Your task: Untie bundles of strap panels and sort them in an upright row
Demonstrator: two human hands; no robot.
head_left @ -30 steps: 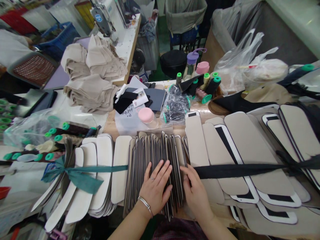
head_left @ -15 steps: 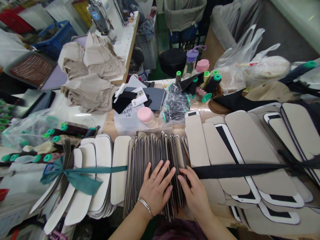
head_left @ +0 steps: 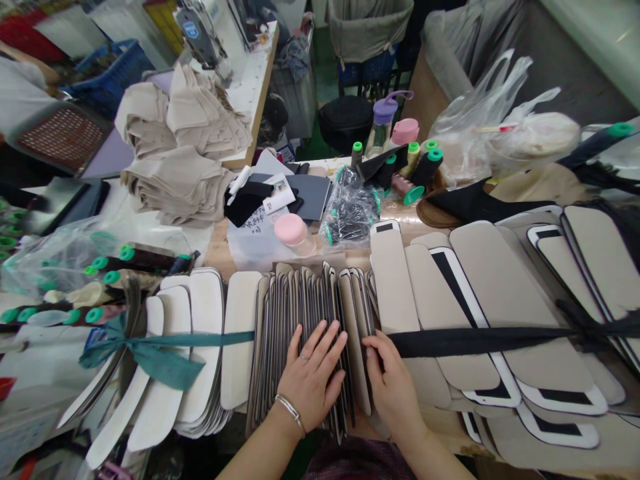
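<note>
A row of thin beige panels with dark edges (head_left: 305, 300) stands on edge, packed closely, on the bench. My left hand (head_left: 315, 377) lies over the row, its fingers spread across the top edges and holding nothing. A gap shows to the right of that hand, where a few beige panels (head_left: 356, 333) lean apart from the packed row. My right hand (head_left: 393, 383) has its fingers bent against these panels, with the thumb and forefinger close together at their right edge. The fingertips' inner side is partly hidden.
White panels (head_left: 207, 347) tied with a green strip (head_left: 165, 360) lie left. Larger beige panels (head_left: 505, 280) under a black strap (head_left: 480, 341) lie right. Behind are a pink-lidded jar (head_left: 291, 230), bagged spools (head_left: 353, 207), beige fabric piles (head_left: 175, 180) and a sewing machine (head_left: 200, 33).
My right hand has shifted slightly right and its fingers have drawn in. A few panels have tipped right with it, widening a gap in the row. My left hand stays nearly still.
</note>
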